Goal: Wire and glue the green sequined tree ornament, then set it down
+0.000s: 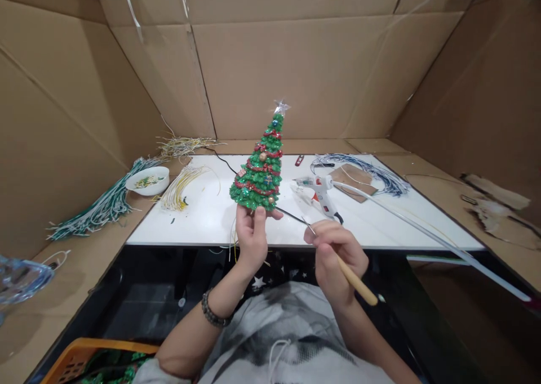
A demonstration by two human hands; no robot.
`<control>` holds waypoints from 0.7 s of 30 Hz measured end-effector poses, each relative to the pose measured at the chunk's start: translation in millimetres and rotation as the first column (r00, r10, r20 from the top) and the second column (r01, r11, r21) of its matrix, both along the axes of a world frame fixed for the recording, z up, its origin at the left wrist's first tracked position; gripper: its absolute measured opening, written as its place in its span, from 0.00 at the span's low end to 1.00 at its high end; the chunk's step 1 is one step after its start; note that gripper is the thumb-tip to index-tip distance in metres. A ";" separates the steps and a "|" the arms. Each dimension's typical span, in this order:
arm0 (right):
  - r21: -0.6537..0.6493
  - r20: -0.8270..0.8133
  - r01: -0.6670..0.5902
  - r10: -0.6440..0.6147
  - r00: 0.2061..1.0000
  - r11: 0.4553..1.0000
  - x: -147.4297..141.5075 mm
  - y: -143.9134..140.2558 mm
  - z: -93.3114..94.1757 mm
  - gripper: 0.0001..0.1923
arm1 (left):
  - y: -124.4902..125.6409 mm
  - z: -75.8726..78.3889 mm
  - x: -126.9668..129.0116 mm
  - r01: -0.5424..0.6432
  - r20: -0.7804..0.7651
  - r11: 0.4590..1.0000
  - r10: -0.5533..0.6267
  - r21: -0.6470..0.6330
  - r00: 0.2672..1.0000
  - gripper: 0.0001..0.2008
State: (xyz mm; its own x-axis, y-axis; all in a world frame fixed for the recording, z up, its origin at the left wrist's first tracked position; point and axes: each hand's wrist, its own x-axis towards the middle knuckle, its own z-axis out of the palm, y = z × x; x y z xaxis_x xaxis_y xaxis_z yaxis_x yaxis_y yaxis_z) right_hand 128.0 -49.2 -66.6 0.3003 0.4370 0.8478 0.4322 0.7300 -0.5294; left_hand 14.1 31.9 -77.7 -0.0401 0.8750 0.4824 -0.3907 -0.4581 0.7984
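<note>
Closest in, our left hand [251,235] is wrapped around the base of the little Christmas tree [260,167], holding it upright just over the near edge of the counter [380,226]. Our right hand [336,260] is closed on a wooden-handled pick tool [333,254], with its thin metal tip reaching over to the bottom of the tree, right by the left fingers. A couple of loose wires [233,243] hang down under the tree, next to the left wrist.

As for progress, the tree looks pretty much dressed: green all over, red garlands, small ornaments, clear star on top. So we'd guess it's just fiddly work at the base that's left, though we can't see the underside.

Just past the right hand lies the glue gun [319,191], with a long glue stick [435,239] running off to the right. Farther left of the left hand are a yellow wire bundle [181,187], a white bowl [147,180] and a green-white wire bunch [101,204]. Beyond the right hand sit blue wires [380,175] on a cardboard piece [353,178].
</note>
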 end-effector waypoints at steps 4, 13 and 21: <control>-0.035 -0.229 -0.215 0.202 0.952 0.976 -2.7 7.6 0.1 0.17 | 14.0 -5.7 -1.3 -0.015 -0.004 1.000 0.015 -0.025 1.000 0.15; 0.095 0.391 0.032 -0.067 0.918 0.995 18.0 -3.8 2.7 0.25 | 15.0 -10.5 -0.5 0.004 -0.069 1.000 -0.006 -0.027 0.998 0.18; -0.011 -0.099 -0.092 0.090 0.991 0.996 -7.6 1.5 -5.1 0.17 | 16.6 -9.2 -0.4 0.008 -0.067 0.998 -0.012 -0.056 0.998 0.19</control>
